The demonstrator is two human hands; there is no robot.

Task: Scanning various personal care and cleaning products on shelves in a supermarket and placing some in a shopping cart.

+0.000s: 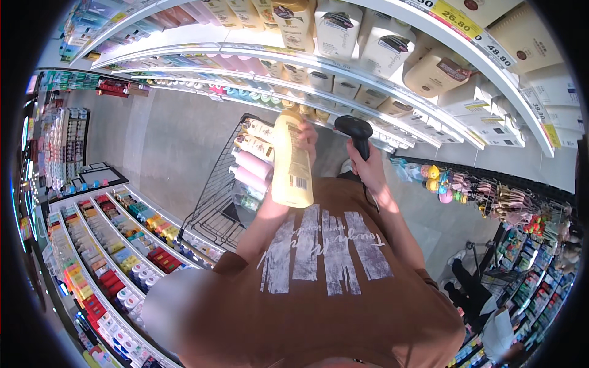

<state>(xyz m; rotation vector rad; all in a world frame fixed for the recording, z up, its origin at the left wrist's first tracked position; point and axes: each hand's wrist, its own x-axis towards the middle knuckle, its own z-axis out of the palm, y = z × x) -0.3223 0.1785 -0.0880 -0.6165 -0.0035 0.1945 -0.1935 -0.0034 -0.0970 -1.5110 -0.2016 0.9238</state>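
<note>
My left hand (306,137) is closed around a pale yellow bottle (291,165), with its fingers showing along the bottle's right side. A label with a barcode faces up toward me. My right hand (367,170) grips the handle of a black handheld barcode scanner (354,127), a short way to the right of the bottle. The scanner's head points toward the shelves and is apart from the bottle. Left of my left hand stands a black wire shopping cart (211,178). Inside it lie pink bottles (251,165) and cream-coloured bottles (256,129).
Ahead rise white shelves (245,50) filled with bottles such as a white pump bottle (337,29). To the left stands another stocked shelf unit (101,245). Hanging goods (485,196) line the right side. Another person (475,294) is at the lower right, near a cart.
</note>
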